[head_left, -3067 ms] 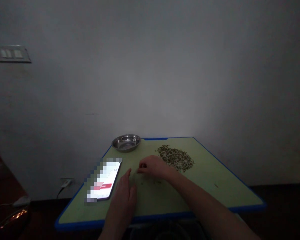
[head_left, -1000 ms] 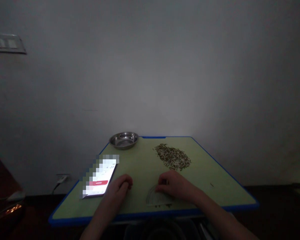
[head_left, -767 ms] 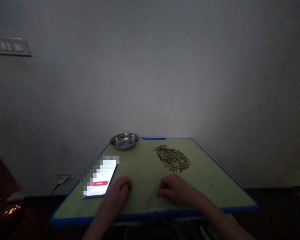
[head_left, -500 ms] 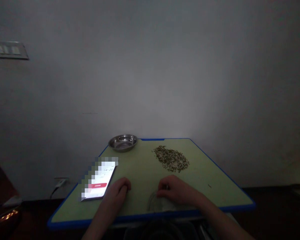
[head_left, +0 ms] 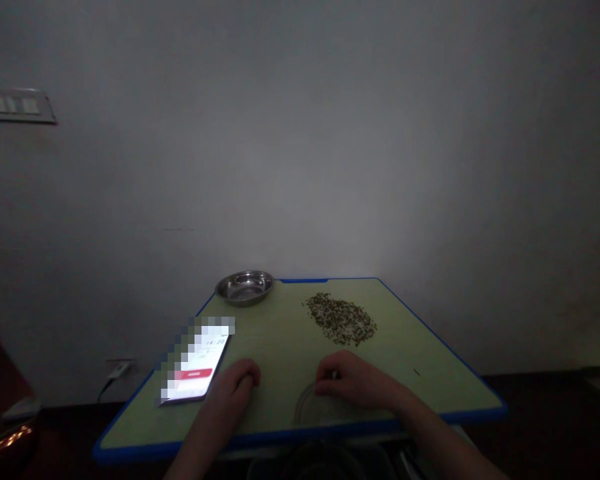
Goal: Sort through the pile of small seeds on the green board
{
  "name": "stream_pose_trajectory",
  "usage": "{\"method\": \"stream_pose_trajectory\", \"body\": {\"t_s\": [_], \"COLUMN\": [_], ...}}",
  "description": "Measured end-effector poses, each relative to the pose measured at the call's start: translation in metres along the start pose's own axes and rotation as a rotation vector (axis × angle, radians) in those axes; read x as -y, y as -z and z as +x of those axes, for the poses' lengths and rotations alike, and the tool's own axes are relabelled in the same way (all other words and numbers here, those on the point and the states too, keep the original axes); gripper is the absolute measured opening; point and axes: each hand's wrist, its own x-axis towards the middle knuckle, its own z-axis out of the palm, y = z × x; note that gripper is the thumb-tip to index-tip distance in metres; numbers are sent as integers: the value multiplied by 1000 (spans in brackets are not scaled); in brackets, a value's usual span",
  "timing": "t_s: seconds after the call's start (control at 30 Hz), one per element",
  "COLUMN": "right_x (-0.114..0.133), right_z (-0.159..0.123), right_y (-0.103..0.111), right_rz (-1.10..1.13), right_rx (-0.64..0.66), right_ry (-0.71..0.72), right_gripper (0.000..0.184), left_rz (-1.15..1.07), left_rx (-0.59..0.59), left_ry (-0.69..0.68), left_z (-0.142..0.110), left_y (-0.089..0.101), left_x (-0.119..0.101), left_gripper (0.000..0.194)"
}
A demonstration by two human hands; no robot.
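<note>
My left hand [head_left: 237, 383] rests on the table beside the phone, its fingers curled in and the thumb against them; nothing shows in it. My right hand [head_left: 347, 380] is closed in a pinch at the near side of the table. A small pale spot shows at its fingertips, too small to name. Under and beside these fingertips is a clear, round-rimmed object [head_left: 304, 401], perhaps a dish or lid, partly hidden by the hand. Beyond my right hand lies a spread of small brown and greenish grains or seeds [head_left: 341, 320].
A shallow steel bowl [head_left: 245, 289] stands at the far left corner of the pale green, blue-edged table [head_left: 280, 333]. The lit phone [head_left: 200, 367] lies at the left. One small dark sliver [head_left: 417, 372] is at the right. A grey wall [head_left: 300, 167] rises behind the table.
The view has shifted very slightly, so the table and bowl sit a little lower and further left. Both hands keep nearly the same pose, and the grains look unchanged.
</note>
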Motion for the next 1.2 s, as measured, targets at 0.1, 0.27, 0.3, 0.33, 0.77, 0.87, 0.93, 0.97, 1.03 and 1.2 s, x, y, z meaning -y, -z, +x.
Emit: {"method": "stream_pose_trajectory", "body": {"t_s": [0.1, 0.27, 0.3, 0.33, 0.77, 0.87, 0.93, 0.97, 1.03, 1.2], "right_x": [1, -9, -13, -17, -30, -31, -32, -33, -32, -31], "right_z": [-2, -12, -15, -19, -36, -37, -38, -38, -39, -40], "right_y": [1, 4, 5, 5, -4, -4, -5, -5, -5, -4], "right_rz": [18, 72, 76, 79, 236, 226, 226, 225, 223, 217], "right_rx": [5, -125, -165, -205, -392, -400, -407, -411, -412, -416], "right_ry": [-14, -89, -110, -126, -175, -175, -169, -169, -174, -190], "right_gripper": [16, 18, 18, 19, 25, 25, 26, 27, 28, 30], "left_rz": [8, 17, 18, 19, 16, 11, 4, 0, -7, -38], "left_rx": [7, 18, 19, 20, 48, 46, 43, 39, 30, -30], "left_ry": [-1, -13, -15, -17, -40, -40, -37, -35, -28, -20], "left_z": [0, 0, 0, 0, 2, 1, 0, 0, 0, -7], "left_y": [-1, -1, -1, -1, 2, 2, 2, 1, 1, 0], "left_x": [2, 3, 2, 2, -2, -2, -2, -2, -3, -1], "left_gripper": [18, 17, 17, 17, 20, 20, 21, 22, 23, 28]}}
